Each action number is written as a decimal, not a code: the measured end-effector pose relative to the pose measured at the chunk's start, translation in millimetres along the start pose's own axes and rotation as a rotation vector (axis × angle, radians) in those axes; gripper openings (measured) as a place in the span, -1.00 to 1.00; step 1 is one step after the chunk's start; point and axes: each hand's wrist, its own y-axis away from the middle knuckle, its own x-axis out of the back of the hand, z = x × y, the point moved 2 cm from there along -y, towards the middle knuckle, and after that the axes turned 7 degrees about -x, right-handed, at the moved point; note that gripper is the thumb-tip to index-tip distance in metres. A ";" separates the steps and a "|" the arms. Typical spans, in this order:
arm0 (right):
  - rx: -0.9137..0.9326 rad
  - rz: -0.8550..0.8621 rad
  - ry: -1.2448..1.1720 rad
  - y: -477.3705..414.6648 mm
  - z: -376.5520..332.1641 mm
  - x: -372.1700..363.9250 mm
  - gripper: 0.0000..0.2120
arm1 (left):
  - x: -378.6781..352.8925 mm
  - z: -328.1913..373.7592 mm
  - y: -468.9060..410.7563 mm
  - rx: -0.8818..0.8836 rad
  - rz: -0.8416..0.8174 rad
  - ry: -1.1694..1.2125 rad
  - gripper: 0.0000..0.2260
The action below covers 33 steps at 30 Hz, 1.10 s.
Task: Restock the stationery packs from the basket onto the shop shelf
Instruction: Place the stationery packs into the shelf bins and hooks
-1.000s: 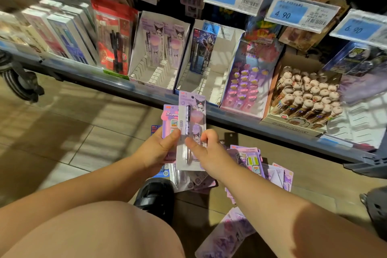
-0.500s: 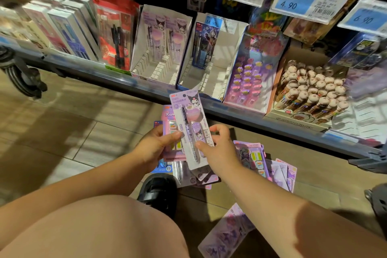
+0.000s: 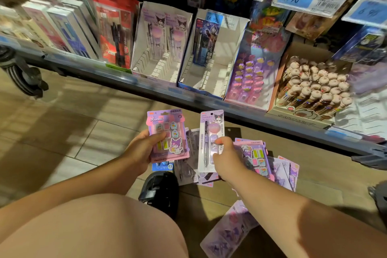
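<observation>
Centre of the frame: Kuromi pen pack [image 3: 211,140], pinched at its lower half in the right hand [image 3: 228,159], thumb across the front and fingers curled behind, held upright and face up, probably to check the design. Just to its left: pink Kuromi blister pack [image 3: 167,134], gripped along its left edge by the left hand [image 3: 140,151], kept apart, likely as a separate sort. Beneath both, on the floor: loose pile of similar packs [image 3: 280,172], not yet shelved. Higher, upper middle: white display tray [image 3: 156,69] on the shelf [image 3: 146,88], with matching pen packs standing only at its back, seemingly the pen pack's destination. No basket in view.
</observation>
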 end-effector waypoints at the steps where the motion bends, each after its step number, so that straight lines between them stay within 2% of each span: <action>1: -0.007 -0.010 0.036 0.6 0.9 0.5 -0.62 | -0.4 -0.9 0.1 0.011 -0.002 -0.001 -0.87; 5: -0.047 -0.148 0.279 7.1 0.3 5.2 -0.59 | -9.1 -4.9 1.4 0.053 -0.025 -0.047 -0.83; 8: 0.002 -0.112 0.273 11.1 -2.1 7.1 -0.72 | -20.6 -10.3 3.1 0.082 -0.046 -0.110 -0.82; 11: -0.006 -0.123 0.003 18.8 -6.4 8.0 -0.78 | -36.7 -13.9 6.1 0.102 -0.104 -0.148 -0.86; 14: -0.043 -0.151 -0.289 19.7 -2.4 10.9 -0.77 | -54.8 -12.8 8.8 0.094 -0.248 -0.208 -0.90; 17: -0.067 -0.107 -0.422 15.7 13.6 22.2 -0.70 | -74.0 -13.0 10.3 0.111 -0.355 -0.241 -0.87; 19: -0.038 -0.075 -0.469 16.6 25.4 36.5 -0.73 | -90.8 -15.4 11.6 0.121 -0.434 -0.284 -0.90; 20: -0.027 -0.051 -0.477 17.1 32.4 44.4 -0.76 | -99.5 -17.2 12.1 0.119 -0.473 -0.335 -0.94; 22: -0.040 0.002 -0.477 18.1 46.8 58.7 -0.80 | -114.8 -23.4 11.3 0.106 -0.533 -0.472 -0.88; 27: -0.085 0.075 -0.449 10.7 83.5 80.3 -0.76 | -145.7 -43.7 9.1 0.082 -0.636 -0.757 -0.82; 33: -0.136 0.131 -0.259 -5.7 98.6 92.3 -0.82 | -165.5 -55.4 2.6 0.077 -0.612 -1.029 -0.78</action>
